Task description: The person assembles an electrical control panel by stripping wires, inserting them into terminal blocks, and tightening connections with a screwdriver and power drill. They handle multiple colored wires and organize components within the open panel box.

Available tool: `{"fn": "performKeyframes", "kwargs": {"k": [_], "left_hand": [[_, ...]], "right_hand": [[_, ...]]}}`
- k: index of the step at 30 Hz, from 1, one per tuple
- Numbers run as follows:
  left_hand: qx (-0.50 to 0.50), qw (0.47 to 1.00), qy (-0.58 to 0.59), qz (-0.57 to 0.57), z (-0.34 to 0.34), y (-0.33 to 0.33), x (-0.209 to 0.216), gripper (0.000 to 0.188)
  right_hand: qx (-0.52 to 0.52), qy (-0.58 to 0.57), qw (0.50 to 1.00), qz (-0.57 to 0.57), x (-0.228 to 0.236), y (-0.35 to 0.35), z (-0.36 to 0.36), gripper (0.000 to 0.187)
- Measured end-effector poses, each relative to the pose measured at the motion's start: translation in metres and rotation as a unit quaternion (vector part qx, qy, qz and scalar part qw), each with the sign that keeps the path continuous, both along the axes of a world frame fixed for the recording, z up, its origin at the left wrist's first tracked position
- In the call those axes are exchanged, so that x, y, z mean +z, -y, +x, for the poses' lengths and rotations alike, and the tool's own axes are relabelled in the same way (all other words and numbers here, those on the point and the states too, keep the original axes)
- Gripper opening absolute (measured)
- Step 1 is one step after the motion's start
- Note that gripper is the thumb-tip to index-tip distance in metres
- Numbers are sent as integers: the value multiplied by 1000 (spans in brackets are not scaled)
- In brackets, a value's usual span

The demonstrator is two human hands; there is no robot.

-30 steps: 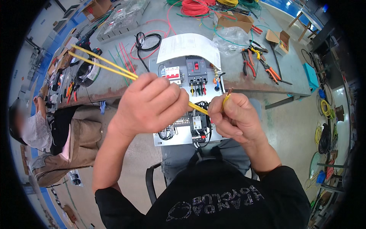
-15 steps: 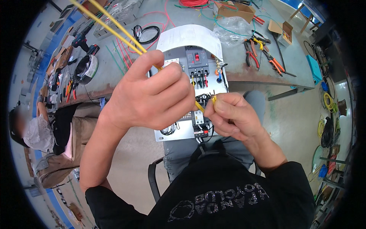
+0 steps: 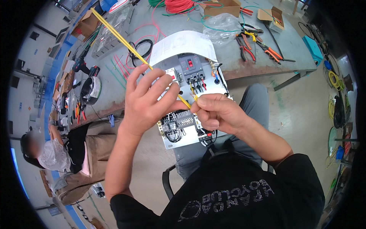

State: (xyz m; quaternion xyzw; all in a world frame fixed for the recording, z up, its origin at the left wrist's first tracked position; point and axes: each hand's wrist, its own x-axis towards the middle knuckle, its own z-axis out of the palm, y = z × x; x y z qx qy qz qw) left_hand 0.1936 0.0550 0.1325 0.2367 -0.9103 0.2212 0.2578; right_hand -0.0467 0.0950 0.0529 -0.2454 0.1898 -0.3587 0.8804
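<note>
My right hand (image 3: 217, 112) is closed in a pinch on the lower ends of two long yellow wires (image 3: 126, 42); bare tips stick out by the thumb. My left hand (image 3: 150, 99) spreads its curved fingers along the wires, which run behind them and rise to the upper left. I cannot make out a firm grip there. Below both hands, a metal mounting plate (image 3: 177, 143) lies across my lap. It bears a grey breaker (image 3: 190, 65) with a red switch, a terminal strip (image 3: 185, 121) and black wiring. A curled white sheet (image 3: 183, 47) covers its far end.
On the grey workbench (image 3: 274, 70), pliers (image 3: 246, 47) and cutters lie at the right, near a clear plastic bag (image 3: 225, 28) and a small open box (image 3: 272, 19). A cordless drill (image 3: 82, 66) and wire coil (image 3: 91, 90) are at the left. Another person (image 3: 57, 152) sits there.
My left hand has loosened from a closed grip, its fingers now apart. Both hands have shifted slightly left in view, the right still pinching the wire ends. The view has turned somewhat.
</note>
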Motion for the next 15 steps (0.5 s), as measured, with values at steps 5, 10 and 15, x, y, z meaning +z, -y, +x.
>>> {"fn": "performKeyframes", "kwargs": {"k": [5, 10, 15], "left_hand": [[133, 943, -261, 155, -15, -22, -27, 40], [43, 646, -447, 617, -26, -63, -40, 41], [7, 532, -535, 656, -65, -78, -50, 44]], "right_hand": [[-57, 51, 997, -12, 2, -5, 3, 30], [-80, 35, 993, -79, 9, -11, 14, 30], [-158, -78, 977, -116, 3, -19, 20, 26]]}}
